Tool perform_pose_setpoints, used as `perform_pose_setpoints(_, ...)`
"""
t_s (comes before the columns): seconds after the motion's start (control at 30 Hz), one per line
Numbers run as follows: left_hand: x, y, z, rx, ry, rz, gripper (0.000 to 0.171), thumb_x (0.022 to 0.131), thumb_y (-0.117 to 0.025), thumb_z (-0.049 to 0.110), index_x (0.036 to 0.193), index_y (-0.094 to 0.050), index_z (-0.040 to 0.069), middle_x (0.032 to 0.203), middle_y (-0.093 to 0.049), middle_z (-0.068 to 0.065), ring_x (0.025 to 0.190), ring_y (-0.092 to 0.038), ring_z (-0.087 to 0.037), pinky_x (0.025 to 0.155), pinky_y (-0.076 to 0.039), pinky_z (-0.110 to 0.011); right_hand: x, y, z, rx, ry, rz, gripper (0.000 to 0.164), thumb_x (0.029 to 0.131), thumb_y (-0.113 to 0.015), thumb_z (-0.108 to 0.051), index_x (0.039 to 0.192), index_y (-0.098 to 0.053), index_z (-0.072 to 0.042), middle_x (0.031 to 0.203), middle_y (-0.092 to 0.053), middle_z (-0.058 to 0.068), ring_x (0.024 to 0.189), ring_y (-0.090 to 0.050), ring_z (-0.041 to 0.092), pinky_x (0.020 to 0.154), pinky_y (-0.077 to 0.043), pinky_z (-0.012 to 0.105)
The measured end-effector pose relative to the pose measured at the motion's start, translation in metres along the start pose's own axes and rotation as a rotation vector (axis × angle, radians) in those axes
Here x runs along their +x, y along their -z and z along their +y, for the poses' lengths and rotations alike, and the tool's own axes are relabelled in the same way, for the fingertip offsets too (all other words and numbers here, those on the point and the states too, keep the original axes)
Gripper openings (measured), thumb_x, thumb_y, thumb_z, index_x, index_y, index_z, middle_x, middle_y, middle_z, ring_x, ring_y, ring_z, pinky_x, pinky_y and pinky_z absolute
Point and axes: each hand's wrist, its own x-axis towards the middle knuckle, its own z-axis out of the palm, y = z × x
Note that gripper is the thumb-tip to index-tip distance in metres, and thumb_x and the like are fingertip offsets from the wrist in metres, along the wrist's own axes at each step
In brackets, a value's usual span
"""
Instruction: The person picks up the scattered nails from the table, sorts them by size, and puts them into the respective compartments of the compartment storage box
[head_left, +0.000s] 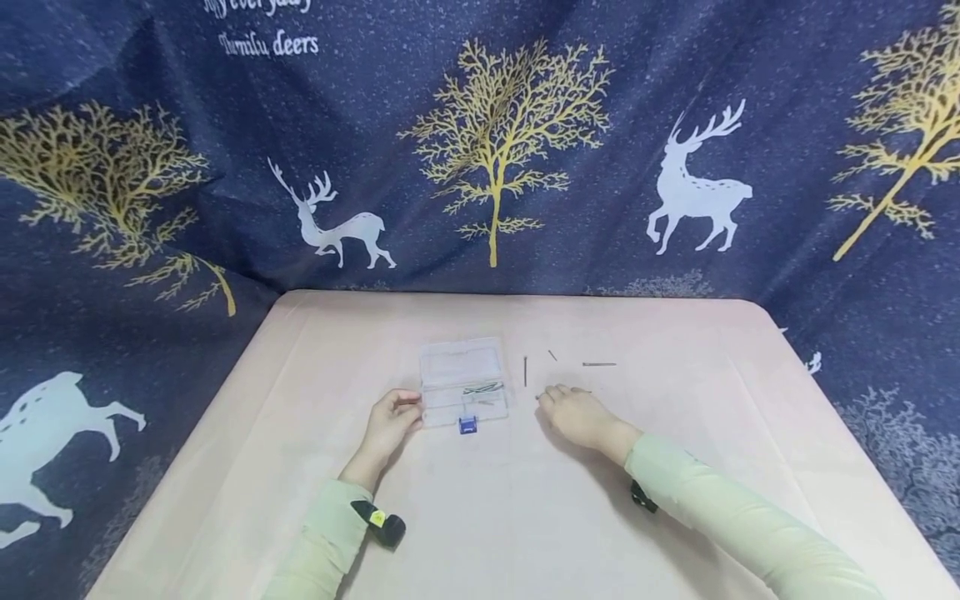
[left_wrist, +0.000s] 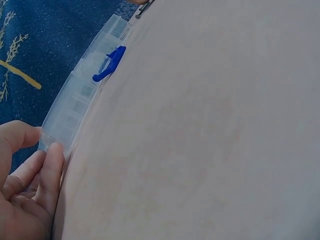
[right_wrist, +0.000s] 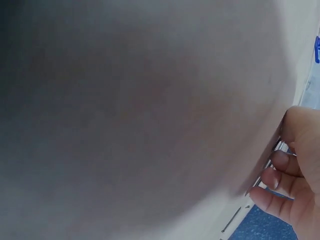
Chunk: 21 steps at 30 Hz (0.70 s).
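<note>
A clear plastic organizer box (head_left: 459, 367) lies with its lid raised, a blue latch (head_left: 468, 425) on its front edge. My left hand (head_left: 393, 423) grips its left end between thumb and fingers, as the left wrist view also shows with the box (left_wrist: 75, 95) in the fingertips. To the right of the box, my right hand (head_left: 577, 415) is low over the table, fingers bent. A dark screw (head_left: 537, 397) pokes out at its fingertips; the rest is hidden by the hand. In the right wrist view, thumb and fingers (right_wrist: 272, 177) are at the table surface.
Behind the right hand lie a thin upright-pointing screw (head_left: 525, 372), a short one (head_left: 552, 355) and a long sideways one (head_left: 599, 364). Green strips (head_left: 483, 388) lie inside the box. A dark blue curtain (head_left: 570, 192) hangs behind the pink table (head_left: 345, 333).
</note>
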Motion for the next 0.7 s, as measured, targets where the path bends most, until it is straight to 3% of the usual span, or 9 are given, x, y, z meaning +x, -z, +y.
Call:
perform_pose_setpoints(0.3, -0.002, -0.0002, -0.0004, -0.015, -0.002, -0.004, 0.026, 0.087, -0.058, -0.002, 0.111, -0.054, -0.011, 0.1, -0.063, -0.021, 0.082, -0.062, -0.012, 0.071, -0.059, -0.017, 0.0023, -0.0048, 0.0039, 0.07, 0.01, 0.117, 0.024, 0.088, -0.058, -0.004, 0.11, -0.058, 0.006, 0.099, -0.064, 0.02, 0.092, -0.064, 0.032, 0.084, -0.058, 0.04)
perform_pose_setpoints(0.7, -0.0014, -0.0004, 0.0026, -0.012, 0.0, -0.007, 0.027, 0.087, -0.058, -0.001, 0.112, -0.054, -0.01, 0.106, -0.062, -0.025, 0.084, -0.062, -0.011, 0.07, -0.058, -0.016, 0.0019, -0.005, 0.0045, 0.13, -0.019, 0.128, 0.02, 0.089, -0.058, -0.004, 0.107, -0.058, 0.004, 0.098, -0.059, 0.016, 0.092, -0.061, 0.03, 0.084, -0.057, 0.039)
